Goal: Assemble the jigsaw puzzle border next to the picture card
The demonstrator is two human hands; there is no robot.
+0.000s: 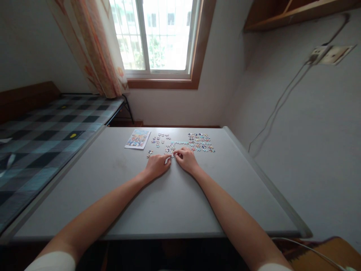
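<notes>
My left hand (157,165) rests on the table with its index finger and thumb closed at the lower end of a joined strip of jigsaw puzzle pieces (172,149). Opposite it, the fingertips of my right hand (186,159) pinch at the same spot, almost meeting the left ones. A small puzzle piece seems to lie between the fingertips, mostly covered. From the strip's top a pale blue joined row (180,142) runs to the right. Loose puzzle pieces (201,142) lie in rows right of it, and more loose pieces (162,135) are scattered at the upper left.
A printed picture sheet (138,139) lies on the grey-white table (158,210), left of the pieces. A bed with a checked cover (42,131) stands at the left. A wall with a socket (320,54) and a hanging cable (278,101) is on the right.
</notes>
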